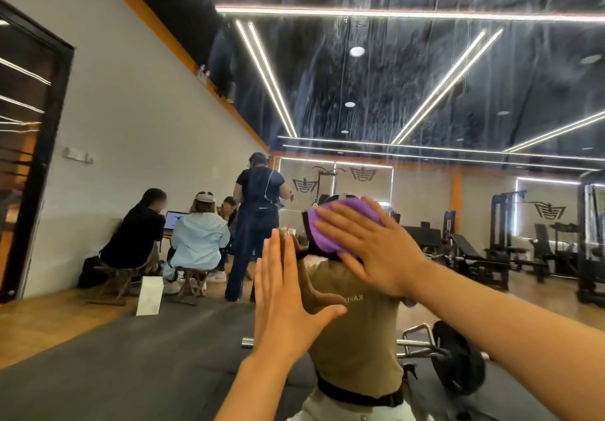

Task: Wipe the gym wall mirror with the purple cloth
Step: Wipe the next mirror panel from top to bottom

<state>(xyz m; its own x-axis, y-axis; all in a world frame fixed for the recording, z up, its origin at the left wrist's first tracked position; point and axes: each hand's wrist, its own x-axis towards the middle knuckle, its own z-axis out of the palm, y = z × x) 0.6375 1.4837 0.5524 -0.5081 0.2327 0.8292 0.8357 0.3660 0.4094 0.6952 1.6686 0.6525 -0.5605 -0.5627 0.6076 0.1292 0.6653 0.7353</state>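
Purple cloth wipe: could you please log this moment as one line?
right hand: flat, pressing purple cloth on mirror | left hand: flat on glass | streaks above

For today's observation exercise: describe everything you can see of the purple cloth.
The purple cloth looks soft, like microfibre, bunched into a rounded pad. It lies flat against the gym wall mirror, pressed there by the right hand, whose straight, spread fingers cover much of it. The left hand is beside it, not touching.
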